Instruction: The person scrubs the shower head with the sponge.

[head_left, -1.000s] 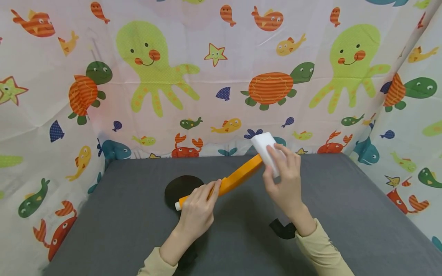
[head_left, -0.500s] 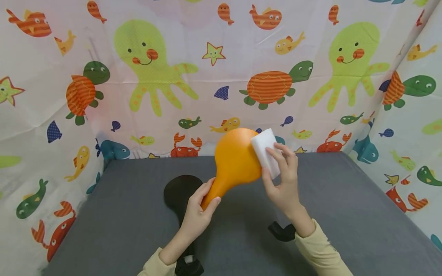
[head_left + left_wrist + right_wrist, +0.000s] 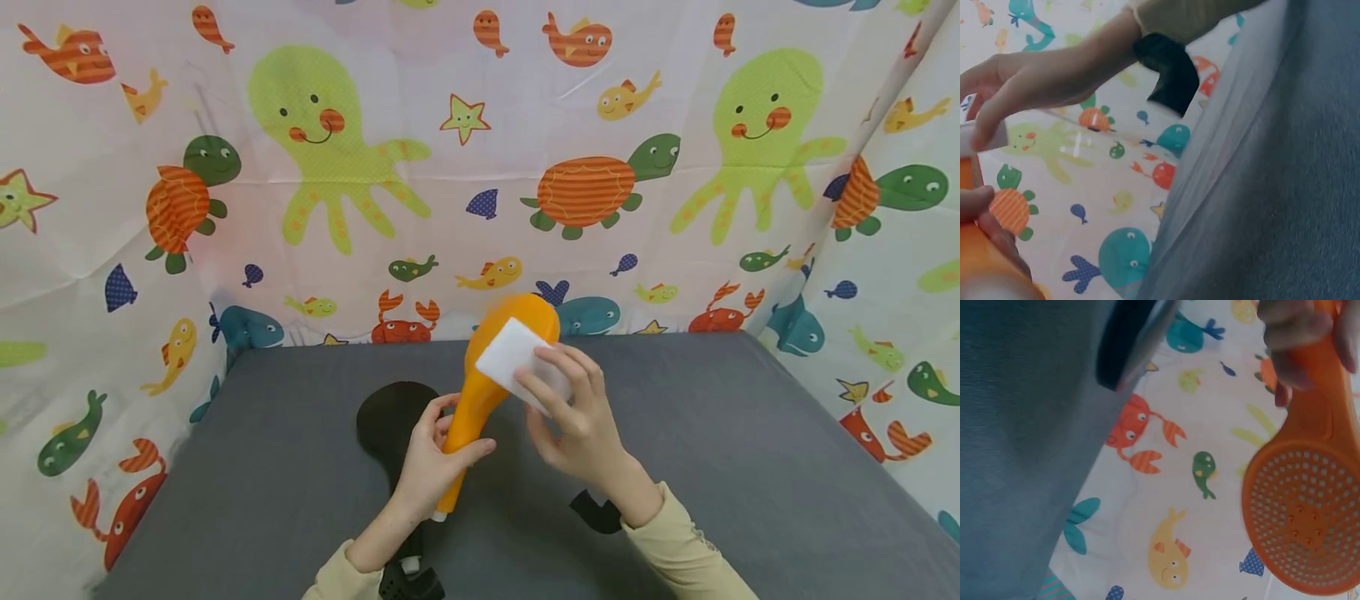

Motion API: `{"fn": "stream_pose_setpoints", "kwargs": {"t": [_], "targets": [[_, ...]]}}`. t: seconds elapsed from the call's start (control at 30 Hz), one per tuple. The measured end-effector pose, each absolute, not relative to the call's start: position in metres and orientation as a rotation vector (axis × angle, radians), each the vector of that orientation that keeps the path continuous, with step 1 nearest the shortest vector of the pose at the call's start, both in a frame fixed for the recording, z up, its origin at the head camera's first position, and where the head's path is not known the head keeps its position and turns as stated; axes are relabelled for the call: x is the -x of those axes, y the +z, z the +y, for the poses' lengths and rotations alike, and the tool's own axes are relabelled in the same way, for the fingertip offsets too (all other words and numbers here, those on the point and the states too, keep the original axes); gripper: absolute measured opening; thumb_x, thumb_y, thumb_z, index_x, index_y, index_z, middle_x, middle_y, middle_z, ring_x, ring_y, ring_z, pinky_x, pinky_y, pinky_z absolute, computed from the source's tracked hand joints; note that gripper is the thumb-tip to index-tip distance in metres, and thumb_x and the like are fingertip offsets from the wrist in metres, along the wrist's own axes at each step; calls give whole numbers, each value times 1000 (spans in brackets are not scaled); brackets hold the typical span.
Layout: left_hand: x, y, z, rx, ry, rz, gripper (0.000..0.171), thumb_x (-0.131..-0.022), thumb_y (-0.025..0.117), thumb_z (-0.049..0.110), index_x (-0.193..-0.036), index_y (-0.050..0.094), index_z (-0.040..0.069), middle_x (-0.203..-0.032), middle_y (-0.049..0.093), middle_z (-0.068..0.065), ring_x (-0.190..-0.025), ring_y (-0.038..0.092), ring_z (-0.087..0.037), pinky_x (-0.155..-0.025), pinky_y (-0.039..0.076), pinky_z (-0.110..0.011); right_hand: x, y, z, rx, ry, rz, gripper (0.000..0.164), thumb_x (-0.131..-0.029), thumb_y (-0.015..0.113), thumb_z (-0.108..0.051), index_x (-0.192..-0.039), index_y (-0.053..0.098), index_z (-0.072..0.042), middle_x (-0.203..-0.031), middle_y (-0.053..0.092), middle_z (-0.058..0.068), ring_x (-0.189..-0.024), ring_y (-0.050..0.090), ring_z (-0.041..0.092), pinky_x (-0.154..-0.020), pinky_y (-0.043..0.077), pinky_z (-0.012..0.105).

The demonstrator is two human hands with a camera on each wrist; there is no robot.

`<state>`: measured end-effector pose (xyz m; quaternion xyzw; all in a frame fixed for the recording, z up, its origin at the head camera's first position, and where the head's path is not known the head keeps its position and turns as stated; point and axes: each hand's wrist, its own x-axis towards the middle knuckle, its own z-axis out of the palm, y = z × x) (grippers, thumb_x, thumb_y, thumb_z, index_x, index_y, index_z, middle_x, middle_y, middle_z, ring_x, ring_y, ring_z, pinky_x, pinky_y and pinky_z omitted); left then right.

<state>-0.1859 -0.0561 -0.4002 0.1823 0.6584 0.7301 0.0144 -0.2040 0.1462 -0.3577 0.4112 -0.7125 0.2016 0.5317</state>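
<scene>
An orange hand shower head (image 3: pixel 491 387) is held up over the table, its smooth back towards the head camera. My left hand (image 3: pixel 431 467) grips its handle, with the white end poking out below. In the right wrist view the shower head's round face (image 3: pixel 1300 487) shows rows of small holes, and my left hand (image 3: pixel 1300 337) holds the handle at the top. My right hand (image 3: pixel 577 417) pinches a white sponge block (image 3: pixel 513 354) and holds it against the shower head's back near the neck. The left wrist view shows the sponge (image 3: pixel 991 136) only partly.
A black thing with a round head (image 3: pixel 390 417), narrow handle and white tip lies on the grey table (image 3: pixel 285 467), partly behind my left hand. A white curtain (image 3: pixel 465 217) printed with sea animals stands behind and at both sides. Black wrist mounts (image 3: pixel 596 510) hang below the wrists.
The shower head has turned from edge-on to showing its back, then tilted more upright. My right hand has moved left and down with the sponge, from the rim across the back.
</scene>
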Motion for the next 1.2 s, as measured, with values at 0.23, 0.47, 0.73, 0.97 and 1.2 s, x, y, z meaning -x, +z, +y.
{"fn": "stream_pose_setpoints", "kwargs": {"t": [0.23,0.47,0.73,0.97,1.2], "targets": [[183,-398,-55,-737,2311,1564,34,-96,51,9,-123,35,-2,-104,66,-12,-67,60,-11,-65,50,-20,223,-354,146,-776,909,-1753,41,-90,58,-26,-121,53,0,-131,36,29,-112,37,43,-78,42,39],[183,-399,-56,-744,2216,1415,37,-100,41,18,-125,39,-9,-93,57,-4,-76,57,-11,-75,49,-22,218,-366,137,-934,910,-1846,39,-93,55,-29,-124,53,-5,-132,35,27,-112,38,38,-79,46,38],[186,-400,-55,-863,2223,1365,38,-100,36,11,-131,37,-13,-99,61,-11,-83,63,-17,-78,52,-30,220,-365,135,-1004,818,-1948,33,-88,56,-18,-120,58,-10,-131,41,20,-117,38,36,-88,41,47],[187,-400,-55,-866,2207,1389,39,-101,36,11,-132,36,-12,-97,60,-10,-81,63,-16,-78,52,-29,235,-359,146,-772,901,-2007,39,-80,61,-1,-117,59,-10,-134,38,16,-122,31,34,-92,36,52],[187,-402,-55,-900,2175,1428,38,-101,35,12,-130,39,-13,-92,61,-10,-77,63,-15,-75,53,-29,225,-362,148,-830,910,-2019,37,-80,56,-4,-116,59,-9,-134,38,18,-122,30,35,-90,37,51]]}}
